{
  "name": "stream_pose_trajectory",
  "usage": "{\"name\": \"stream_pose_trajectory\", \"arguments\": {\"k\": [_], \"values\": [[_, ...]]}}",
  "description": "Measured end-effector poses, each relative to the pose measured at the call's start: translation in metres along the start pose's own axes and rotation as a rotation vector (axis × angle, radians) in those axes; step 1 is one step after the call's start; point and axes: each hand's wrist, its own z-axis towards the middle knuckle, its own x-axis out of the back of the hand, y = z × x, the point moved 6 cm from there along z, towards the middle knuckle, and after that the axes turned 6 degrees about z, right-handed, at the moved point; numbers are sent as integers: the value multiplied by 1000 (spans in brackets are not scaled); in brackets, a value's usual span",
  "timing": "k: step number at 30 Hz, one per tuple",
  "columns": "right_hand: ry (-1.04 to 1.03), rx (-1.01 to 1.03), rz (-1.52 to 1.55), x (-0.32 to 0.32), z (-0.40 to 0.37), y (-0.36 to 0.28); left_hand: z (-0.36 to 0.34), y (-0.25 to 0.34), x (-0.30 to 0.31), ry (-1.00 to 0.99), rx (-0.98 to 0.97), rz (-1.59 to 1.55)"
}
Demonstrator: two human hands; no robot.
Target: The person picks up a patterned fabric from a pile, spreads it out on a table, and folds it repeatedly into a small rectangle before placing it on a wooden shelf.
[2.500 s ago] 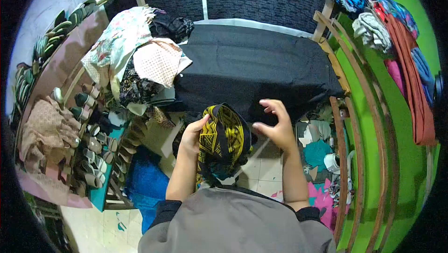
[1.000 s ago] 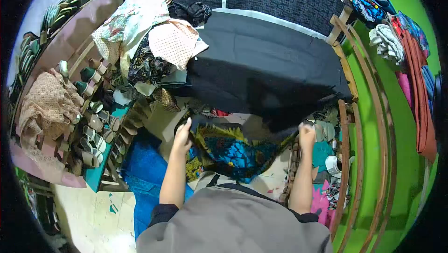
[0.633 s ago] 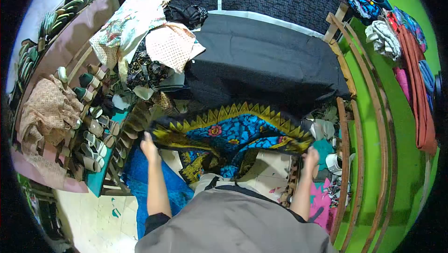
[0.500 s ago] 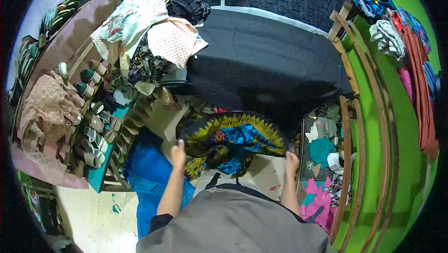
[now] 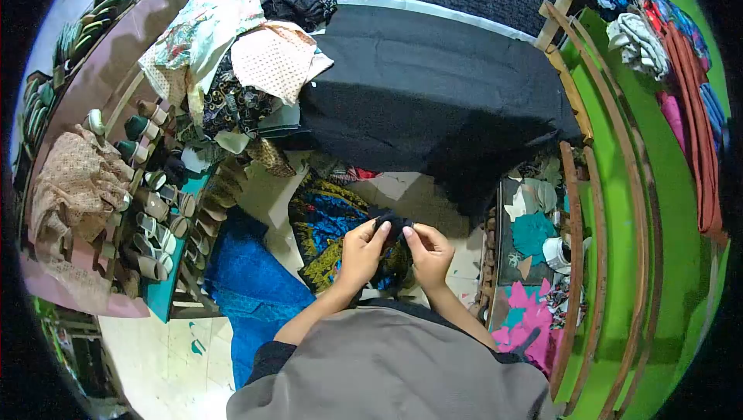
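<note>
left hand (image 5: 362,253): closed, thumb and fingers pinching dark top edge of patterned cloth (image 5: 329,222)
right hand (image 5: 428,253): closed, pinching the same edge, fingertips just beside the left's
patterned cloth: blue/yellow/black print, bunched, hangs below and left of left hand
black table (image 5: 433,87): ahead of both hands, apart
clothes pile (image 5: 232,64): ahead-left of left hand, at table corner
shoe rack (image 5: 147,203): far left of left hand
blue fabric (image 5: 248,288): on floor, left of left forearm
wooden rails (image 5: 576,211): right of right hand
</note>
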Motion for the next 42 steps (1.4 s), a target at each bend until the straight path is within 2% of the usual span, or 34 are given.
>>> {"name": "stream_pose_trajectory", "arguments": {"k": [2,4,8,11,15,20,23,24,27,29,30,31,32,33,34,37,39,40,41,42], "values": [[18,116,-80,-2,1,-17,1,-10,-4,-21,-17,-55],[53,243,-195,-3,1,-32,0,5,-8,-14,-38,-54],[132,331,-152,1,0,-41,6,17,-3,-15,-14,11],[105,403,-197,-5,1,-58,8,20,1,-9,-21,-17],[-128,446,-255,-33,7,-53,7,19,1,-9,-77,-89],[-148,481,-278,-41,9,-45,3,16,3,-18,-67,-174],[-208,580,-367,-49,10,-50,1,15,8,-61,-57,-161],[-261,522,-388,-51,10,-50,2,13,10,-67,-21,-200],[-361,597,-664,-61,6,-64,7,14,11,-59,48,-278],[-442,527,-715,-61,6,-56,13,15,16,4,37,-198],[-485,513,-710,-61,7,-55,14,11,22,-25,123,-153],[-525,498,-705,-61,9,-55,19,10,21,-23,90,-206],[-577,445,-620,-58,12,-54,24,-1,24,-22,88,-249],[-644,492,-514,-50,17,-48,30,-12,29,-21,86,-291],[-588,454,-437,-40,26,-41,34,-3,31,-18,11,-237],[-526,315,-247,-35,45,-39,34,21,33,-217,45,-124],[-754,124,-127,-55,46,-43,37,41,26,-251,-86,5],[-919,13,-58,-62,42,-23,39,51,22,-268,-153,69],[-955,-180,-102,-65,37,-8,43,59,28,-188,-202,196],[-1061,-164,-212,-70,38,-1,47,68,39,-107,-252,323]]}}
